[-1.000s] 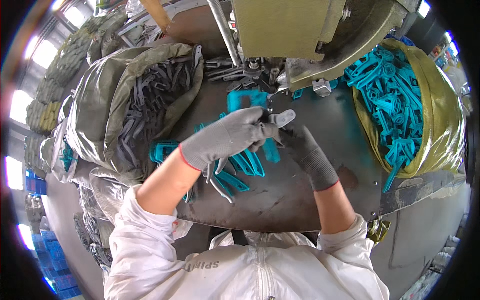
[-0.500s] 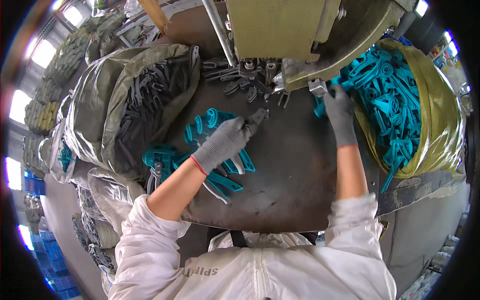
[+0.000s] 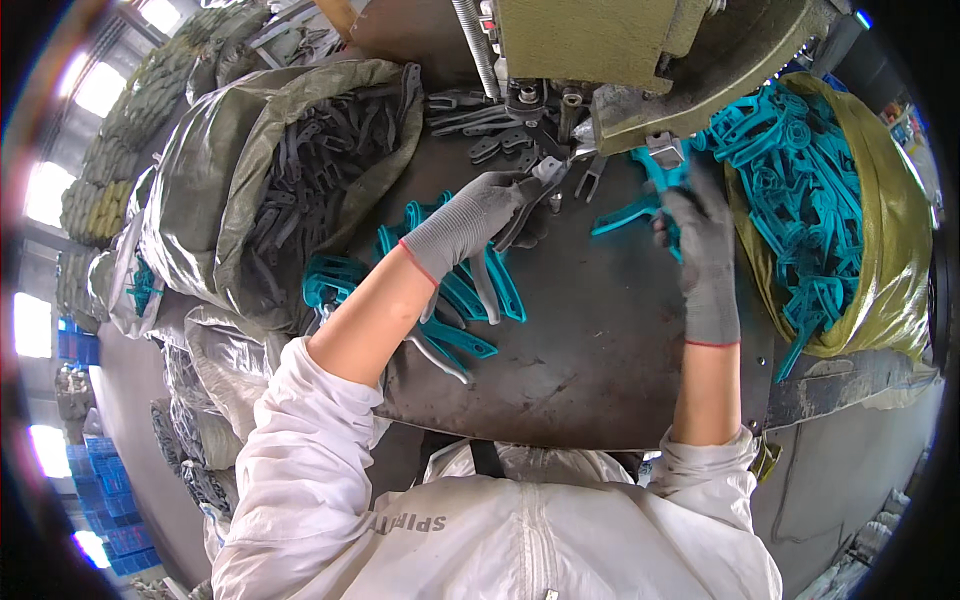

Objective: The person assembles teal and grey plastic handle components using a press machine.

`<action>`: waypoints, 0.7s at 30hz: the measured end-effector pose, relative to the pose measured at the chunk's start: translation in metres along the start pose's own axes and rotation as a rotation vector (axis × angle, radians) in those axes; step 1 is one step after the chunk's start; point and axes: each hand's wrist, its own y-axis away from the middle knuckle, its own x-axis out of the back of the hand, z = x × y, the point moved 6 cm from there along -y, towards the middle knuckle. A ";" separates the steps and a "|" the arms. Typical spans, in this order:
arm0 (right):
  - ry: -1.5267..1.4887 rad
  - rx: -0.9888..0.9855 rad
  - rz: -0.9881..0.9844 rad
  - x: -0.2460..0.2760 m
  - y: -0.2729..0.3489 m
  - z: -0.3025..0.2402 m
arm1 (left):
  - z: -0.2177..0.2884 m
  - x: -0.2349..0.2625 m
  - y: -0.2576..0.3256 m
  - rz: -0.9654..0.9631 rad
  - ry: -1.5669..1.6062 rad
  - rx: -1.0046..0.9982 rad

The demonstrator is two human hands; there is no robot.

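My left hand (image 3: 475, 215), in a grey knit glove, is closed around a dark grey lever-like handle piece (image 3: 515, 222), just in front of the machine's metal posts. A lighter grey end shows above its fingers. My right hand (image 3: 703, 240), gloved too and smeared by motion, is at a teal plastic piece (image 3: 628, 214) below the machine's metal block (image 3: 664, 150); whether its fingers grip the piece is unclear. Several teal pieces with grey levers (image 3: 470, 292) lie on the table beneath and beside my left forearm.
An open sack (image 3: 190, 190) of dark grey handle pieces stands on the left. At the right, a yellow sack (image 3: 885, 230) is full of teal pieces. The olive machine head (image 3: 580, 45) overhangs the dark metal table (image 3: 580, 370). Loose grey pieces (image 3: 490, 148) lie by its posts.
My left hand has moved slightly right and farther away with the grey handle piece, nearer the machine's posts. My right hand has shifted right and nearer; more of the teal piece beside it shows.
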 end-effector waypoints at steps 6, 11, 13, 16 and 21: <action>-0.021 -0.156 -0.271 -0.044 -0.008 0.042 | 0.007 0.006 -0.003 0.128 -0.443 -0.072; 0.163 -0.017 -0.274 -0.065 -0.001 0.030 | 0.004 0.011 -0.007 0.077 -0.504 -0.061; 0.201 -0.021 -0.301 -0.071 -0.001 0.030 | 0.000 0.015 -0.011 0.062 -0.648 -0.148; 0.178 -0.204 -0.313 -0.059 -0.006 0.054 | 0.011 0.009 -0.009 0.136 -0.988 -0.120; 0.060 -0.258 -0.341 -0.066 0.000 0.060 | 0.040 0.141 -0.028 0.610 -1.192 -0.425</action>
